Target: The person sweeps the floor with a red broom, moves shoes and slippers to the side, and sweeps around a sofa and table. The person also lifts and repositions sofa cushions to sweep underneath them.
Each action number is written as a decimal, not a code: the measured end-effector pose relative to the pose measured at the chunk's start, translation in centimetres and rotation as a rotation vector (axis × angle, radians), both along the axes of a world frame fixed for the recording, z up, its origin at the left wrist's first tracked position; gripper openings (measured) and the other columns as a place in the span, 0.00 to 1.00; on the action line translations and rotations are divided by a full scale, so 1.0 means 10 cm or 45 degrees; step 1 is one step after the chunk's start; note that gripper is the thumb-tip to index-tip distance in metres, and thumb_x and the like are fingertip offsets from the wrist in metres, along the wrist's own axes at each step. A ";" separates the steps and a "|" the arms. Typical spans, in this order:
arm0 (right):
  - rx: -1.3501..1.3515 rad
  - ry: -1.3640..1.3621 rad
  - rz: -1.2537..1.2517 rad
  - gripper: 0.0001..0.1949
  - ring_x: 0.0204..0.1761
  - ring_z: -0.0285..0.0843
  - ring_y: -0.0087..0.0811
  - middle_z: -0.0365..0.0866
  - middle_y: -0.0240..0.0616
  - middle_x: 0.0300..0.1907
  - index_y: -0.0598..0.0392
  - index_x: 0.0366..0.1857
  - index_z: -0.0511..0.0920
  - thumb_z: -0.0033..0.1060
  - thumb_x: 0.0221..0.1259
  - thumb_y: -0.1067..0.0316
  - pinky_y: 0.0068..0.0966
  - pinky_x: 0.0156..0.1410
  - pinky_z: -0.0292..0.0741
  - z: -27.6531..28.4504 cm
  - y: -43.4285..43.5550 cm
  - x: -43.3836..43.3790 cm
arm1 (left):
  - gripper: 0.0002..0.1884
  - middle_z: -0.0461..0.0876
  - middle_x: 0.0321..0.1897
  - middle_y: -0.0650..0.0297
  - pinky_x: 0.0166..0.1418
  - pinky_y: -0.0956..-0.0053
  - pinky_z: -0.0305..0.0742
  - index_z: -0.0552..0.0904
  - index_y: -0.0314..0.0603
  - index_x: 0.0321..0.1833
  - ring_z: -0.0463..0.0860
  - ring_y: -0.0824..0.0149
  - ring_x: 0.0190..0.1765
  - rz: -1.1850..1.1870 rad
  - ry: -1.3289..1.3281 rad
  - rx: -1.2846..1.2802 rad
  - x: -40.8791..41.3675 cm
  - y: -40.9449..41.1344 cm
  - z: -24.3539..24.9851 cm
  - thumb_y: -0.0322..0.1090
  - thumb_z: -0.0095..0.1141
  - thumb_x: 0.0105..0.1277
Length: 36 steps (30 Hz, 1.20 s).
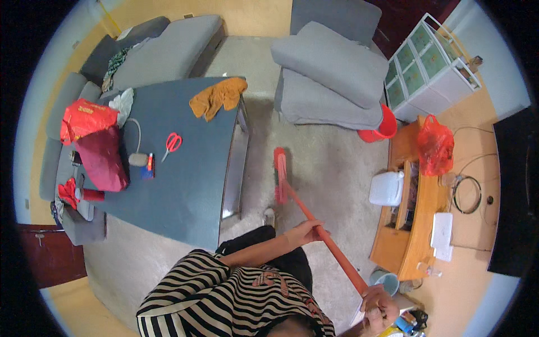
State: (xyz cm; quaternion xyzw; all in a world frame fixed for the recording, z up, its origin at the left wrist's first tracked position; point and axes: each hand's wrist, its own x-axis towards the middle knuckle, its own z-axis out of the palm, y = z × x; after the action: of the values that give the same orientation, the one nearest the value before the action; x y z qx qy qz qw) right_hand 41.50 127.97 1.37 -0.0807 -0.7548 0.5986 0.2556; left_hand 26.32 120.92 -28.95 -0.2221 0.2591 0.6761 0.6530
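A long orange broom handle (341,252) runs slantwise from lower right toward the floor in front of me. Partway down the shaft, my left hand (309,232) is wrapped around it. My right hand (380,309) grips the upper end, near the bottom right of the view. The pinkish-red broom head (281,172) rests on the concrete floor (324,177), with dark bristles along its left side. A shoe tip (269,217) shows just behind the broom head.
Left stands a dark grey table (189,181) with red-handled scissors (172,145), an orange cloth (219,97) and bags. Grey cushions (328,76) are stacked ahead beside a red bucket (381,126). A wooden cabinet (417,236) lines the right side, a white jug (386,188) at its front.
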 end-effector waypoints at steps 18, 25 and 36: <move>0.723 -1.292 0.303 0.30 0.35 0.76 0.50 0.77 0.48 0.36 0.41 0.59 0.63 0.61 0.48 0.68 0.39 0.39 0.73 -1.81 2.12 -2.51 | 0.14 0.80 0.29 0.53 0.30 0.62 0.81 0.67 0.38 0.40 0.83 0.58 0.29 0.198 0.586 -0.398 -2.83 1.74 -0.45 0.33 0.57 0.56; 0.484 -1.108 0.544 0.30 0.44 0.77 0.47 0.77 0.49 0.43 0.46 0.60 0.64 0.61 0.49 0.69 0.33 0.48 0.73 -1.86 2.60 -3.65 | 0.22 0.79 0.40 0.54 0.38 0.68 0.78 0.65 0.38 0.53 0.82 0.61 0.39 0.261 0.625 -0.267 -3.66 1.43 -0.27 0.42 0.54 0.61; 0.236 -1.234 0.612 0.31 0.18 0.65 0.18 0.72 0.29 0.21 0.49 0.61 0.65 0.62 0.48 0.68 0.17 0.21 0.65 -2.37 2.62 -5.97 | 0.10 0.79 0.38 0.56 0.33 0.73 0.77 0.73 0.41 0.38 0.81 0.65 0.34 1.142 0.509 -0.877 -4.74 -0.64 -0.21 0.39 0.53 0.62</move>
State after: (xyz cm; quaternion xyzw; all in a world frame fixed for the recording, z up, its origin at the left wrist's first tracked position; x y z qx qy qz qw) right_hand -18.23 154.15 -22.37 -0.1499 -0.8328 0.4655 -0.2593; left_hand -21.10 114.54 -31.04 -0.3770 0.4623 0.7915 0.1331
